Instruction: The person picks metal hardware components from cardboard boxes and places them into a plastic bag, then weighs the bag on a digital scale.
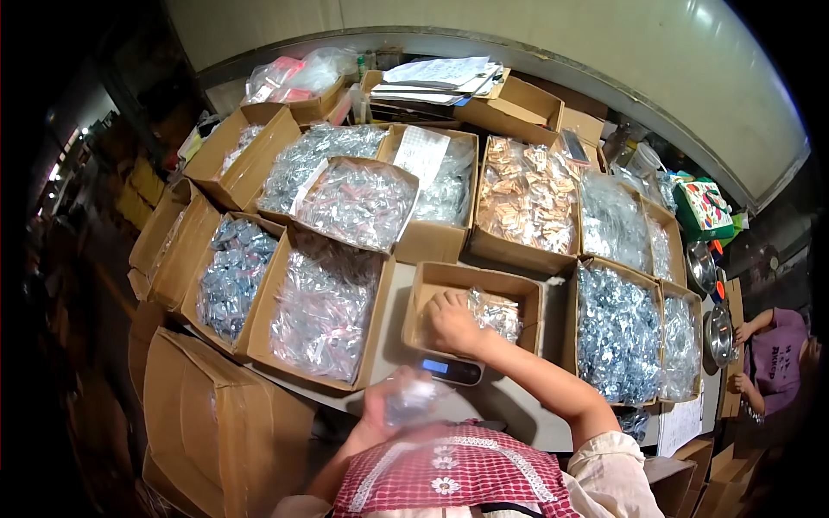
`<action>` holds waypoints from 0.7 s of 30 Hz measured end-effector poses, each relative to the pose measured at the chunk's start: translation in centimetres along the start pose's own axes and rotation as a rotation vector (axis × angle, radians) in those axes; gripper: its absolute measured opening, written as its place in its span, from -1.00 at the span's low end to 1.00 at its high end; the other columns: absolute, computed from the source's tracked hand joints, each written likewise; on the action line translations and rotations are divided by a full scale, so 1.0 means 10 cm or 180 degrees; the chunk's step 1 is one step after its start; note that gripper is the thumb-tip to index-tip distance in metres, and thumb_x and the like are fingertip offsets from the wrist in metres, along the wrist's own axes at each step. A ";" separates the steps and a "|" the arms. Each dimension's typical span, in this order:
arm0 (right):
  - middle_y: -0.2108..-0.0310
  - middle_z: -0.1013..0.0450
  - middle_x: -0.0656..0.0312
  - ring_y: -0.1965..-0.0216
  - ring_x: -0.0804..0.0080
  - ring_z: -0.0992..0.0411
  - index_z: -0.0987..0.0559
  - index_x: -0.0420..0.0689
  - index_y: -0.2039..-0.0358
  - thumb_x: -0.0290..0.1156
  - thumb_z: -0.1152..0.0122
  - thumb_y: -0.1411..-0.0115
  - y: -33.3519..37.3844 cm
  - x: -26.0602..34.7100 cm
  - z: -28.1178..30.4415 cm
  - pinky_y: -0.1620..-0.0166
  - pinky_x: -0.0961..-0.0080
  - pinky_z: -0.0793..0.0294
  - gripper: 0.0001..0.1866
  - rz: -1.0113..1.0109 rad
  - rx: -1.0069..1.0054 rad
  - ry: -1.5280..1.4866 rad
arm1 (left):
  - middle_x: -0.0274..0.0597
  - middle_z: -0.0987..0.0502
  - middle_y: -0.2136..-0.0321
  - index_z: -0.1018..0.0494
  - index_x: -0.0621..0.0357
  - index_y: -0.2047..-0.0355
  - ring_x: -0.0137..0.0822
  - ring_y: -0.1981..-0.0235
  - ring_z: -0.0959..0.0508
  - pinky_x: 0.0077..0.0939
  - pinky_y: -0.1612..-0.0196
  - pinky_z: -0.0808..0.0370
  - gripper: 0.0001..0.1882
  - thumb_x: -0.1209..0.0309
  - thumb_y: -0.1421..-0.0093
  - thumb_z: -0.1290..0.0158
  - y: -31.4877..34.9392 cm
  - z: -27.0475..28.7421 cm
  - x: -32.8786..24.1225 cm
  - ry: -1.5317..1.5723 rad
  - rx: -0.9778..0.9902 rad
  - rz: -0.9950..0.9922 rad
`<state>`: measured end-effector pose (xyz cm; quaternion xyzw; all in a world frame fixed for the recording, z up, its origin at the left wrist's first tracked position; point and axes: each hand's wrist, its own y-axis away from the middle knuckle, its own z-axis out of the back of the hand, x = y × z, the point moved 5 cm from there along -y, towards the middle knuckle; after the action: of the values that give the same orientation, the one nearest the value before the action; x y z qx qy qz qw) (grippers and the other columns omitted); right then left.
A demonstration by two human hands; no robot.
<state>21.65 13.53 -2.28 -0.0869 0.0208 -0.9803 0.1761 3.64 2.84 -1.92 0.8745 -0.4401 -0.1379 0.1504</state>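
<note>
My left hand (377, 407), somewhat smeared by motion, is closed on a clear plastic bag (416, 402) in front of my apron. What the bag contains is too blurred to tell. My right hand (455, 325) reaches into a small cardboard box (414, 304), its fingers curled down toward the left part of the bottom. Whatever those fingers hold, if anything, is hidden. Beside them, in the box's right part, lie clear bags of small metal pieces (501, 318). A digital scale (453, 371) with a lit blue display shows at the box's near edge.
Open cartons crowd around: bagged pieces with reddish bits (319, 311) on the left, copper-coloured pieces (527, 194) behind, bluish bags (617, 332) on the right. Papers (440, 73) lie at the back. Metal bowls (718, 335) and another person (773, 363) are at far right.
</note>
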 end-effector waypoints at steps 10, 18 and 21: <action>0.39 -0.49 0.02 0.33 0.08 -0.48 -0.52 -0.20 0.21 -0.37 -0.36 -0.09 0.63 0.20 1.45 0.24 0.27 -0.47 -0.71 -0.0422 -0.0769 -0.2260 | 0.04 -0.36 -0.10 -0.14 -0.05 -0.31 0.11 -0.01 -0.49 -0.05 0.20 -0.60 -0.23 0.35 -0.08 -0.15 0.02 -0.30 0.12 -0.0359 0.0278 -0.0042; 0.48 -0.58 -0.01 0.41 0.04 -0.59 -0.69 -0.15 0.29 -0.21 -0.25 -0.19 0.56 -0.52 1.03 0.28 0.24 -0.56 -0.73 -0.1379 -0.0235 -0.1415 | -0.03 -0.38 -0.03 -0.42 0.09 0.19 0.09 0.01 -0.47 -0.02 0.25 -0.61 -0.67 0.11 -0.26 -0.11 -0.10 -0.12 0.30 0.0361 0.0506 0.0440; 0.44 -0.57 -0.06 0.34 -0.11 -0.55 -0.62 -0.17 0.38 -0.13 -0.27 -0.14 0.44 -0.93 0.51 0.24 0.08 -0.54 -0.68 -0.1698 0.0044 -0.0580 | -0.02 -0.37 0.02 -0.43 0.13 0.24 0.05 0.03 -0.45 -0.04 0.25 -0.63 -0.71 0.15 -0.33 -0.03 -0.11 -0.14 0.29 0.0405 0.0537 0.0443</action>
<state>32.60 12.62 0.89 -0.1760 -0.0255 -0.9803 -0.0865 6.57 1.32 -1.41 0.8583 -0.4994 -0.0339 0.1131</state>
